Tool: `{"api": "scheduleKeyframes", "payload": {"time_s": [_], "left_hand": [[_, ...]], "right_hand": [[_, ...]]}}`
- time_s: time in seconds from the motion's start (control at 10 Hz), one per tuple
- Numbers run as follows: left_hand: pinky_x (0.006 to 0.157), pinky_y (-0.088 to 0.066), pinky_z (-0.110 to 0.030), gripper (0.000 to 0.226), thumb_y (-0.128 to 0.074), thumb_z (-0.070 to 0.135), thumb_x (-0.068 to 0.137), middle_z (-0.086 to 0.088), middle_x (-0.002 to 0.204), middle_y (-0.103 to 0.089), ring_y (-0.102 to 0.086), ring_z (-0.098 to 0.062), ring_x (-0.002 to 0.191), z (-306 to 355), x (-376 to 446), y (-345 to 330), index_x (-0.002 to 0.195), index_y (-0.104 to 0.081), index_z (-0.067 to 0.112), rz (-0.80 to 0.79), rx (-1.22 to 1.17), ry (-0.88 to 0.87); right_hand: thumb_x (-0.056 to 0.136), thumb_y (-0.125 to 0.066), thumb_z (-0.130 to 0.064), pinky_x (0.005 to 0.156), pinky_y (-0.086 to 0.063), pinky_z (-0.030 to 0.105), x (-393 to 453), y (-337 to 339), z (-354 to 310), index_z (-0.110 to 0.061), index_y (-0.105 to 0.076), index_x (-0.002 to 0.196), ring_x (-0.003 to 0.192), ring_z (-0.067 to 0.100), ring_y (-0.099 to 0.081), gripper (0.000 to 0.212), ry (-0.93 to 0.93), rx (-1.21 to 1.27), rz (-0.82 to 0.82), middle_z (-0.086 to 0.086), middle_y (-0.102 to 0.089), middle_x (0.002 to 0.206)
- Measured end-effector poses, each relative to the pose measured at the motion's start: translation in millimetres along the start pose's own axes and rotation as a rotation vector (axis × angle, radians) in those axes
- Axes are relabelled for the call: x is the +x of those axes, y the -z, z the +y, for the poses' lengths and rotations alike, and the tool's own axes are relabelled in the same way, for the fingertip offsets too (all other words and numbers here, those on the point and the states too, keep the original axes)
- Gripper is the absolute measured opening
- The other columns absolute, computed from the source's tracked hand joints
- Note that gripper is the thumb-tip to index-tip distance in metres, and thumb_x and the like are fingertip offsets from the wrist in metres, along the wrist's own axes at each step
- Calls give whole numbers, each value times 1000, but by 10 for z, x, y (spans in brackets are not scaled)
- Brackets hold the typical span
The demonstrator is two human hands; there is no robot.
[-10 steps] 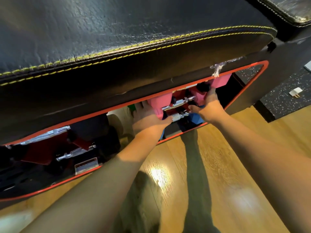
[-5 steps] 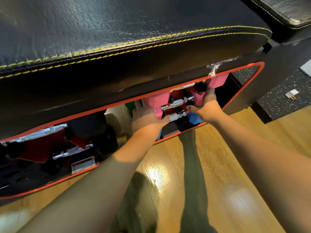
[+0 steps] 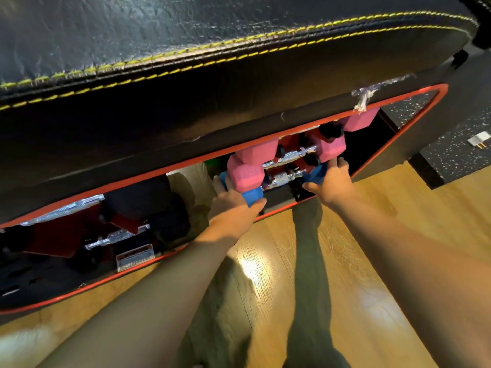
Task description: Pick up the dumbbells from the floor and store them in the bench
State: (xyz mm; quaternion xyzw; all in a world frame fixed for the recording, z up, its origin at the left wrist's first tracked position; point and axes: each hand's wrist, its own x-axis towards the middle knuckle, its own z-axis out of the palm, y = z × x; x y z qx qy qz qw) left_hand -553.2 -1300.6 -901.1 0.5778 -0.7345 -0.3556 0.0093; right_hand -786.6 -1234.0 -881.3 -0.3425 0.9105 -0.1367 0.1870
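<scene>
A black padded bench (image 3: 212,83) with yellow stitching has a red-rimmed side opening. Inside the right part lie pink dumbbells (image 3: 245,171) with chrome handles, stacked over a blue dumbbell (image 3: 253,196). My left hand (image 3: 233,205) grips the blue dumbbell's left head at the opening's lower edge. My right hand (image 3: 330,181) holds its right head (image 3: 317,172), fingers reaching under a pink head (image 3: 330,147). Both arms stretch forward from below.
The opening's left part holds red dumbbells (image 3: 61,232) with chrome handles (image 3: 111,239) and a white label (image 3: 134,257). Wooden floor (image 3: 345,261) lies under my arms. A black speckled mat (image 3: 451,152) with a small white object (image 3: 478,139) sits at the right.
My hands have dropped from the pink dumbbell to the blue one beneath it, at the opening's lower edge. The view has moved closer to the bench.
</scene>
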Motion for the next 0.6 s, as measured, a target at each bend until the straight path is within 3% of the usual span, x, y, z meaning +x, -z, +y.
{"api": "scheduleKeyframes", "payload": {"time_s": [0.1, 0.2, 0.3, 0.4, 0.5, 0.6], "left_hand": [[69, -55, -30, 115, -34, 95, 47, -20, 121, -59, -65, -25, 83, -84, 135, -129, 121, -53, 9, -20, -16, -2], [52, -44, -25, 114, -39, 95, 52, -26, 117, -59, -65, -23, 77, -106, 156, -88, 119, -54, 3, -77, -31, -20], [51, -40, -19, 87, -60, 81, 63, -18, 111, -59, -62, -16, 71, -103, 151, -10, 115, -53, 11, -71, -35, -49], [66, -54, -26, 97, -50, 94, 53, -2, 115, -59, -64, -10, 82, -203, 213, 21, 120, -51, 23, -98, -75, -42], [104, -43, -35, 74, -59, 62, 84, -7, 141, -49, -51, -26, 127, -136, -84, 345, 142, -40, 19, -262, -130, -84], [98, -36, -21, 50, -53, 36, 99, 0, 140, -49, -46, -22, 131, -49, -444, 653, 142, -42, 15, -431, -84, -63]], "right_hand": [[79, -78, -20, 105, -43, 43, 37, -115, 44, -10, -31, 148, 124, 45, -47, 84, 24, -1, 101, 23, -29, 149], [83, -74, -21, 103, -45, 43, 65, -141, 28, -7, -39, 142, 119, 44, -50, 70, -4, -7, 130, 21, -28, 148], [85, -72, -25, 104, -44, 42, 62, -119, 7, -8, -39, 142, 123, 42, -47, 68, -19, -27, 101, 19, -26, 150], [84, -73, -33, 111, -37, 42, 79, -44, 49, -12, -30, 149, 133, 41, -38, 81, 9, 9, -20, 17, -16, 157], [76, -74, -47, 111, -36, 46, 53, 107, 79, -12, -34, 148, 136, 40, -37, 89, 29, -10, -134, 17, -28, 154], [83, -72, -43, 107, -40, 41, -181, 339, 1, -3, -41, 145, 132, 34, -47, 79, 19, 5, -235, 17, -46, 147]]}}
